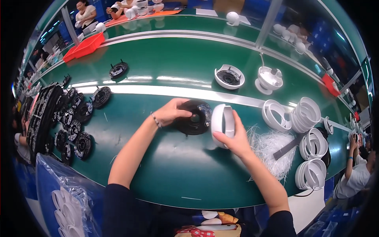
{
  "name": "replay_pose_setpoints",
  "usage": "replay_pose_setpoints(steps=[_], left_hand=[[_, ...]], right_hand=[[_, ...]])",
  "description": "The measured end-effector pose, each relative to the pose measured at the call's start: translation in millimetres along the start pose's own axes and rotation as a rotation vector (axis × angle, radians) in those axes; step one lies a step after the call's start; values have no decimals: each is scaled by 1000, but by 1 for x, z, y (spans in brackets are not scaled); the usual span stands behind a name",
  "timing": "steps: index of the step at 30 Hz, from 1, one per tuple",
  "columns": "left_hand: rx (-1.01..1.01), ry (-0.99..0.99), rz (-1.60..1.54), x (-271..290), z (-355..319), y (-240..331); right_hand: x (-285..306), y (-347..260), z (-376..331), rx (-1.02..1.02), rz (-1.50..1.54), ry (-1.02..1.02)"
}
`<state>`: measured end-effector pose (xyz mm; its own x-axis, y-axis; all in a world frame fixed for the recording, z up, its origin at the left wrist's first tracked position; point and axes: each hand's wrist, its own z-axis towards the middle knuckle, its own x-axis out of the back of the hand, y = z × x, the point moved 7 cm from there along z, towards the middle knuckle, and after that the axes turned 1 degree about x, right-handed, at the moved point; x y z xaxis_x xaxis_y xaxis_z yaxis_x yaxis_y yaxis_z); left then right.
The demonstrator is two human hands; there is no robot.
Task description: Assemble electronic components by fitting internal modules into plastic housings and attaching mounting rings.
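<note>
Two bare forearms reach up over a green bench (166, 173), each hand holding a part.

Left hand (170, 112) curls around a black round plastic disc (194, 118); right hand (233, 138) is closed on a white plastic ring housing (222, 120) just beside it. Tilted together, the ring could slip or catch the disc's edge. White plastic shreds (272, 148) and stacked white rings (312, 144) crowd the right; bare bench lies below.

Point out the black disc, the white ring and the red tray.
black disc (192, 124): head view, on its lower face beside the left hand.
white ring (219, 118): head view, on its outer wall.
red tray (87, 46): head view, on its floor.
</note>
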<state>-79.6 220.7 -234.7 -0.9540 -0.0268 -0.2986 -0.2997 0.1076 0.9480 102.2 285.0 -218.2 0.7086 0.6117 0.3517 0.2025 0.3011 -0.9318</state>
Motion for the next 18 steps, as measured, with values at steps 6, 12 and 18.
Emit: replay_pose_setpoints(steps=[6, 12, 18], left_hand=[[46, 228, -217, -26, -2, -16], [-9, 184, -584, -29, -12, -15], [-92, 113, -820, -32, -10, -17]], right_hand=[[-22, -43, 10, 113, -188, 91], [-37, -59, 17, 266, -361, -36], [-47, -60, 21, 337, -351, -7]])
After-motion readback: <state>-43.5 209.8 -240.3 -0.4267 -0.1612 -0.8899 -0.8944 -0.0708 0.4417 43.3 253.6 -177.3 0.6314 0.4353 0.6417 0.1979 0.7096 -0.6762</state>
